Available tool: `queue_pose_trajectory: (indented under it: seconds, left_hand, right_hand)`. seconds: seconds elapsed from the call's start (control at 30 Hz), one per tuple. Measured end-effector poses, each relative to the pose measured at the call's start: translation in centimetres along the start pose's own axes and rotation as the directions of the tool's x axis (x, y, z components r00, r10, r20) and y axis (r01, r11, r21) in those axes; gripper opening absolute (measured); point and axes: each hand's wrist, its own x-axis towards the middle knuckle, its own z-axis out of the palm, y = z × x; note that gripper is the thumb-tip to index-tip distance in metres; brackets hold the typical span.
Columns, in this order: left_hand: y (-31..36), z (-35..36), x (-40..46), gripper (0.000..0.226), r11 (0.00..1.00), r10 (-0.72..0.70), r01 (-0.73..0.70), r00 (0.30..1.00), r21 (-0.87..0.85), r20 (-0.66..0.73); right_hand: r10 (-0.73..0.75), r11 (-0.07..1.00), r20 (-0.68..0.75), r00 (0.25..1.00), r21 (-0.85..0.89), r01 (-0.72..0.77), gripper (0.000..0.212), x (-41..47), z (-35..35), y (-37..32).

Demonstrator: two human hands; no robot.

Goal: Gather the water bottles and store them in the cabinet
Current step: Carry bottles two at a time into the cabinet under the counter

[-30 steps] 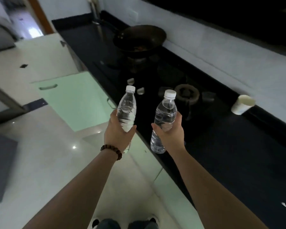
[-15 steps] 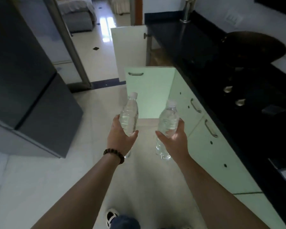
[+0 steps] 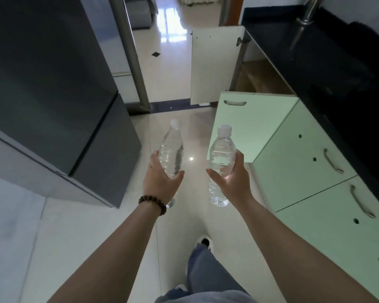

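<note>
I carry two clear water bottles with white caps, both upright over the floor in front of me. My left hand [image 3: 160,182] grips the left bottle [image 3: 171,149] around its lower half. My right hand [image 3: 232,180] grips the right bottle [image 3: 222,154] around its middle, and that bottle's base shows below my palm. Ahead on the right, two cabinet doors stand swung out: a pale green door [image 3: 249,125] close by and a white door [image 3: 214,64] farther back. The open cabinet [image 3: 263,77] behind them shows a brown wooden floor inside.
A tall dark grey fridge [image 3: 53,84] fills the left side. Pale green cabinet fronts with metal handles [image 3: 311,171] run along the right under a black countertop [image 3: 315,55]. A glossy tiled floor [image 3: 96,226] lies between them, and my leg and shoe [image 3: 204,243] show below.
My view has swung left, away from the stove and wok on the counter, toward the floor and open cabinet doors. I have stepped forward. Both hands still hold their bottles.
</note>
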Motion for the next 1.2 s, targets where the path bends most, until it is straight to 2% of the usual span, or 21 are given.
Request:
queue_pose_trajectory:
  seconds: [0.2,0.4,0.57,0.77,1.0,1.1,1.2]
  left_hand:
    - [-1.1,1.0,10.6,0.085,0.999,0.045,-0.047,0.998,0.026,0.045]
    - [1.6,3.7,26.6,0.084,0.996,0.087,-0.089,0.993,0.029,0.083]
    - [6.4,6.3,38.8,0.083,0.985,0.155,-0.164,0.978,0.054,0.137]
    - [12.3,10.1,48.6,0.078,0.974,0.221,-0.228,0.943,-0.004,0.248]
    - [18.2,17.1,57.5,0.077,0.947,0.306,-0.318,0.839,-0.051,0.449]
    - [20.2,20.9,61.4,0.075,0.924,0.359,-0.372,0.761,-0.089,0.541]
    - [21.4,24.8,65.5,0.079,0.906,0.378,-0.409,0.671,-0.107,0.638]
  right_hand:
    - [0.031,0.999,-0.024,0.999,0.028,-0.030,0.077,8.7,5.0,0.0]
    - [0.028,0.996,-0.074,0.997,0.087,-0.022,0.079,23.3,9.3,-0.3]
    - [0.166,0.979,-0.103,0.981,0.136,-0.152,0.072,35.4,10.0,-1.3]
    - [0.313,0.947,-0.217,0.925,0.150,-0.285,0.073,44.7,8.4,-0.7]
    - [0.459,0.888,-0.411,0.787,0.214,-0.406,0.071,52.1,5.3,2.2]
    - [0.493,0.869,-0.496,0.715,0.232,-0.438,0.063,55.3,4.5,3.7]
    - [0.543,0.831,-0.578,0.609,0.270,-0.486,0.063,58.8,4.6,4.9]
